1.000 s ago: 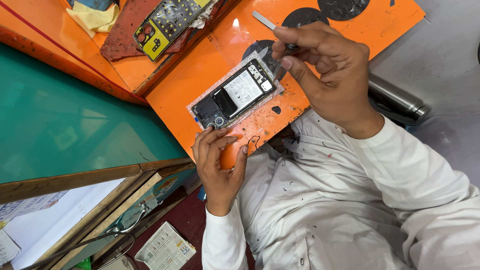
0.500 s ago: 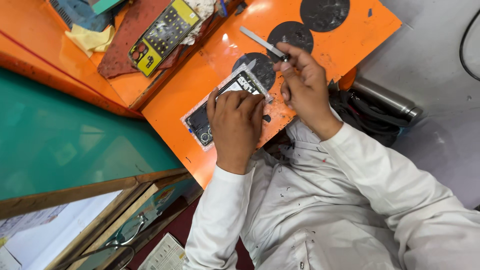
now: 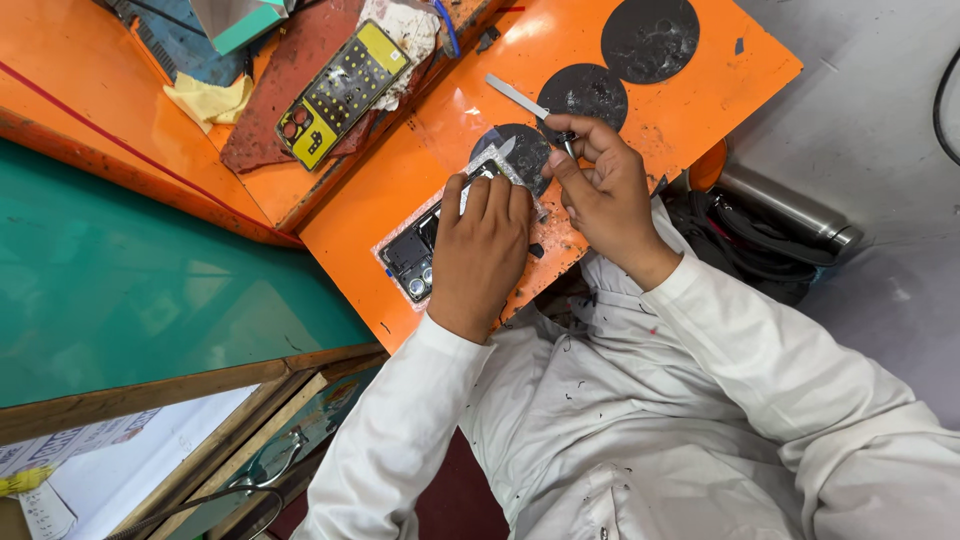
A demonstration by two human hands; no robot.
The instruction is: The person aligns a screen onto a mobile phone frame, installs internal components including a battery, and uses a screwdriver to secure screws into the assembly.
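Left hand (image 3: pixel 485 255) still hiding phone (image 3: pixel 412 255)

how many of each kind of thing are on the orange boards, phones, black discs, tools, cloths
Opened phones: 2, one under the left hand at, one yellow
Black discs: 3
Metal tools: 1, tweezers in the right hand
Yellow cloths: 1
Total: 7

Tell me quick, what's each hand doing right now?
Left hand: open, pressed flat on the opened phone.
Right hand: closed, pinching metal tweezers.
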